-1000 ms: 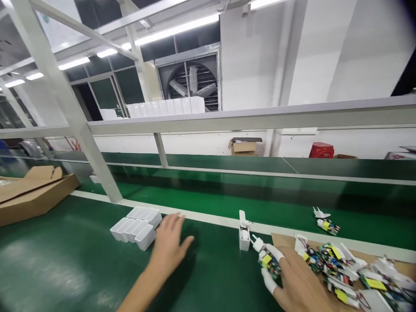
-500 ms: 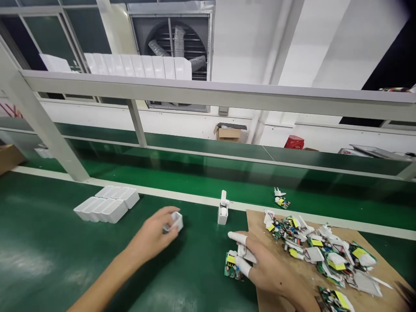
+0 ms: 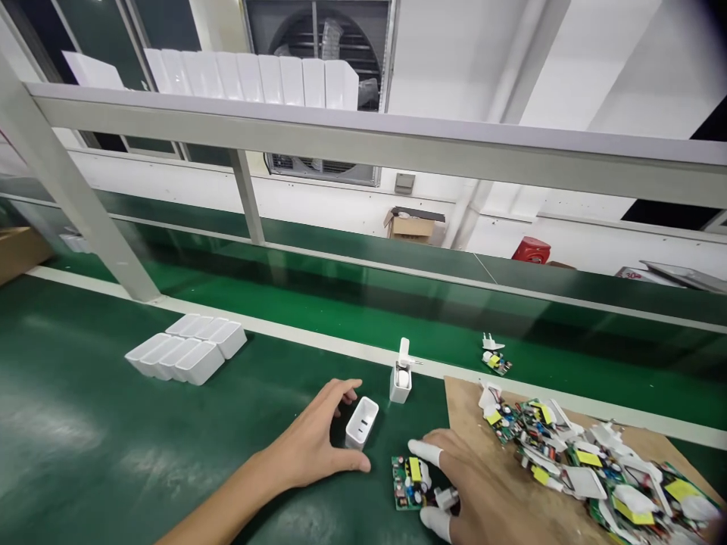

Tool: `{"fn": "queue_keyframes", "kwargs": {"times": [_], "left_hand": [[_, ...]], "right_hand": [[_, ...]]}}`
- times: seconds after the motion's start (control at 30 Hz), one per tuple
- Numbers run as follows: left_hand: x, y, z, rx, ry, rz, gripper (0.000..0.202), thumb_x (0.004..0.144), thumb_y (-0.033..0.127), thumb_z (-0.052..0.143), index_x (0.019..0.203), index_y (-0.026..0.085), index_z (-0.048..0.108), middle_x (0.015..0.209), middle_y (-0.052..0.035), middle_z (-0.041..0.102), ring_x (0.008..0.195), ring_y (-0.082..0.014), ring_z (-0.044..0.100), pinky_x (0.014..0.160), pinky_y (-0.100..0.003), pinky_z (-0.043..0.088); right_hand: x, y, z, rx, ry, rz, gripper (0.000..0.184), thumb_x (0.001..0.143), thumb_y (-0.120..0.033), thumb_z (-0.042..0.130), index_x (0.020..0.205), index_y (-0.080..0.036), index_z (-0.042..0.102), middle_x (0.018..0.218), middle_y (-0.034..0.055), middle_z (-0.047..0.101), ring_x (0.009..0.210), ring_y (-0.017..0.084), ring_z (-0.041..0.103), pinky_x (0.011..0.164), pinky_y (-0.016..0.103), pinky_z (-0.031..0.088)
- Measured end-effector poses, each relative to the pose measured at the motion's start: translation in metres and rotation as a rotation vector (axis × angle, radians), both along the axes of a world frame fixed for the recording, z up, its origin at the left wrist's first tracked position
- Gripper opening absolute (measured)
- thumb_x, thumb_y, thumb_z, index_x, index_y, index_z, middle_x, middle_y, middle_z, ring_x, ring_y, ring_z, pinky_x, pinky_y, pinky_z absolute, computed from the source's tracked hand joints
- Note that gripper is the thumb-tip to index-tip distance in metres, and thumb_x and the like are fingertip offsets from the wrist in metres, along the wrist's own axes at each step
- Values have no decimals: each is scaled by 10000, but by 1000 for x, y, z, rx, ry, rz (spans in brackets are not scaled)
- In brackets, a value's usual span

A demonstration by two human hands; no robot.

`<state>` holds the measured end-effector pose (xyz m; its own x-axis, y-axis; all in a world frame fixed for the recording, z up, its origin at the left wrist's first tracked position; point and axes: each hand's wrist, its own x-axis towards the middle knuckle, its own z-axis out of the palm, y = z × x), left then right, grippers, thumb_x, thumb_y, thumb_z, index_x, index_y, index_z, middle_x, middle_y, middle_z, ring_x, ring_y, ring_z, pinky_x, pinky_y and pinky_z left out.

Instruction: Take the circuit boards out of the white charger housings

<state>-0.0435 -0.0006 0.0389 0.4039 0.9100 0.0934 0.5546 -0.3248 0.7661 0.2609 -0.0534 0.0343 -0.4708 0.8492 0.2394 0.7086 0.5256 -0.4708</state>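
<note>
A white charger housing [image 3: 362, 422], its open top facing up with two slots showing inside, stands on the green work surface. My left hand [image 3: 315, 435] is open beside it, thumb and fingers spread around its left side, apart from it. Finger cots cover the thumb and a fingertip of my right hand [image 3: 466, 484], which is open, its fingers apart over a small circuit board [image 3: 406, 483] with yellow tape. A white plug piece [image 3: 446, 498] lies between those fingers. Behind, another white housing [image 3: 400, 384] stands upright with a plug cover tilted up from its top.
Several white housings [image 3: 198, 363] stand in two rows at the left. A brown cardboard sheet [image 3: 461, 405] at the right bears a pile of circuit boards with plug covers [image 3: 585, 458]. One more board [image 3: 497, 362] lies behind on the green belt [image 3: 341, 314]. A metal frame [image 3: 363, 144] crosses above.
My left hand has moved right with the housing, set it down upright and let go. My right hand's fingers have spread away from the white plug piece. The view has shifted slightly.
</note>
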Motion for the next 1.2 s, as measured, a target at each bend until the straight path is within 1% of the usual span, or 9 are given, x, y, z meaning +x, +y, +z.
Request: {"fn": "queue_keyframes", "kwargs": {"times": [0.07, 0.17, 0.23, 0.33, 0.43, 0.57, 0.83, 1.03, 1.2], "left_hand": [[-3, 1, -1, -13, -23, -26, 793, 806, 302, 855, 1503, 320, 479, 1307, -75, 634, 1132, -279, 664, 1006, -445, 581], [-8, 3, 4, 1, -62, -91, 549, 945, 138, 573, 1462, 322, 549, 1340, -75, 659, 1207, -263, 662, 1073, -450, 551], [-13, 4, 8, 17, -76, -112, 609, 932, 69, 488, 1466, 348, 568, 1506, -74, 571, 1382, -283, 574, 1150, -471, 501], [-16, 2, 10, -16, -54, -119, 756, 885, 119, 636, 1565, 396, 457, 1698, -66, 315, 1522, -341, 428, 1186, -496, 476], [-5, -1, 4, -74, -30, -25, 1019, 757, 295, 888, 1616, 344, 341, 1603, -132, 381, 1419, -376, 528, 1132, -522, 528], [17, -5, -10, -38, -57, 160, 826, 809, 246, 831, 1519, 278, 410, 1301, -97, 593, 1210, -329, 657, 1084, -538, 550], [22, -21, -10, 220, -125, -167, 949, 900, -10, 582, 1648, 385, 152, 1452, -103, 542, 1345, -285, 566, 1152, -481, 505], [24, -20, -10, 245, -108, -179, 978, 884, -28, 574, 1656, 382, 136, 1472, -120, 541, 1372, -309, 549, 1150, -509, 514], [24, -18, -13, 243, -98, -189, 989, 885, -23, 580, 1661, 388, 123, 1493, -110, 535, 1406, -303, 518, 1174, -511, 496]], "right_hand": [[3, 0, -5, 102, 12, 44, 650, 716, -96, 651, 1330, -307, 633, 1249, 37, 740, 1032, 249, 752, 924, 344, 639], [1, 0, -5, 117, 72, 45, 620, 765, -117, 613, 1349, -326, 600, 1162, 16, 748, 917, 211, 760, 797, 293, 661], [-4, -1, -5, 67, 172, 15, 581, 816, -135, 593, 1366, -322, 585, 1210, 28, 728, 875, 183, 756, 715, 248, 656], [-11, -4, -8, -79, 334, -39, 484, 918, -201, 554, 1391, -305, 573, 1300, 60, 668, 755, 129, 731, 622, 198, 636], [-19, -7, -12, -92, 453, -160, 451, 958, -269, 589, 1409, -285, 574, 1376, 90, 618, 917, 163, 760, 742, 216, 663], [-29, -9, -8, 42, 508, -219, 441, 974, -244, 608, 1411, -285, 561, 1422, 106, 587, 1111, 207, 737, 761, 213, 665], [-46, -14, 17, 481, 279, -118, 559, 955, -72, 570, 1489, -217, 490, 1338, 140, 675, 1204, 267, 711, 987, 400, 643], [-46, -13, 20, 548, 140, -108, 597, 956, -98, 565, 1533, -208, 456, 1291, 133, 732, 1121, 286, 756, 944, 427, 663], [-47, -13, 11, 539, 122, -99, 660, 946, -81, 543, 1579, -196, 395, 1296, 145, 729, 1116, 287, 755, 945, 428, 661]]}}
